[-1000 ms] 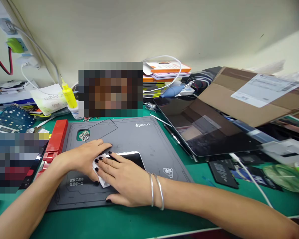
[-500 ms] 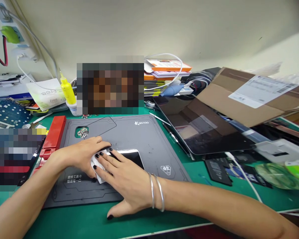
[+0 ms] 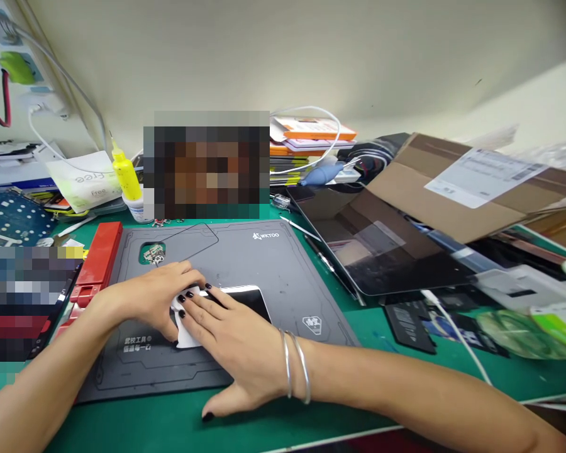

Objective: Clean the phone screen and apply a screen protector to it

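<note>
A phone [image 3: 251, 302] with a dark screen and light rim lies on the grey work mat [image 3: 283, 270], partly covered by both hands. My left hand [image 3: 163, 292] curls around its left end, thumb on the near side and fingers on the far side. A crumpled white tissue [image 3: 186, 335] sits over the phone's left part. Stretched flat across the tissue and phone is my right hand [image 3: 245, 352], its thumb spread out over the green table mat. Two silver bangles [image 3: 296, 366] circle the right wrist.
A red clamp-like tool [image 3: 101, 258] lies along the mat's left edge. Small metal parts [image 3: 155, 253] sit in the mat's cutout. To the right are a large dark glass panel [image 3: 382, 245], a cardboard box [image 3: 462, 189] and a pen-like tool [image 3: 330, 267]. A yellow bottle [image 3: 126, 176] stands behind.
The whole view has shifted slightly. Both hands stay on the phone in nearly the same pose, and a little more of the tissue shows beneath the right fingers.
</note>
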Demonstrator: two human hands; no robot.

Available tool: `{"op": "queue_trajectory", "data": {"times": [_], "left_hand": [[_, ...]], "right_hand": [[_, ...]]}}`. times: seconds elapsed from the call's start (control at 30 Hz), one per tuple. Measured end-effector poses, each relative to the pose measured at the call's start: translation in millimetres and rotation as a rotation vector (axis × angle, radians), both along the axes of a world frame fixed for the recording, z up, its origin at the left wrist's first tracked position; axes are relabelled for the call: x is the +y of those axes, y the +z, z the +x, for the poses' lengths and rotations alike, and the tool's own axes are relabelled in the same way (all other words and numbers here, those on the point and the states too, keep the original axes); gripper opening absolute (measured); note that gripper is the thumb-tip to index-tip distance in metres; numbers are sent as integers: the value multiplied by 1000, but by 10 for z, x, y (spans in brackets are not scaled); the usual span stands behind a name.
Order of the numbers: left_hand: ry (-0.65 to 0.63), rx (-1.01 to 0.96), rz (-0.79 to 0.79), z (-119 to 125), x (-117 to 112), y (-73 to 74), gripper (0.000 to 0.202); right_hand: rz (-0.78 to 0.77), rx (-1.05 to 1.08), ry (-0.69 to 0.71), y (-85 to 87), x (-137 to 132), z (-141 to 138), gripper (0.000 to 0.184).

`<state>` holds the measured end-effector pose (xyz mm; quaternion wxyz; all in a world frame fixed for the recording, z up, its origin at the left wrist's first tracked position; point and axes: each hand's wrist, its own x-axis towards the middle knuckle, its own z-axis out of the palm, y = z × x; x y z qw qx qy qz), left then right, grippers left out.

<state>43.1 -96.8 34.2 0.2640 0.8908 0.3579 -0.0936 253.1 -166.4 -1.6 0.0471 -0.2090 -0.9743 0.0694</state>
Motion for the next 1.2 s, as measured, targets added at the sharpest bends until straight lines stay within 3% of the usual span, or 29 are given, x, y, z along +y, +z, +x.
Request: {"op": "queue_trajectory", "data": {"times": [0.53,1.2], "left_hand": [[0,21,12,26,2,23,65],[0,33,-3,36,6,20,65]], "right_hand": [[17,-13,25,27,-41,7,110],[-36,16,-4,3,-2,18,107]]}}
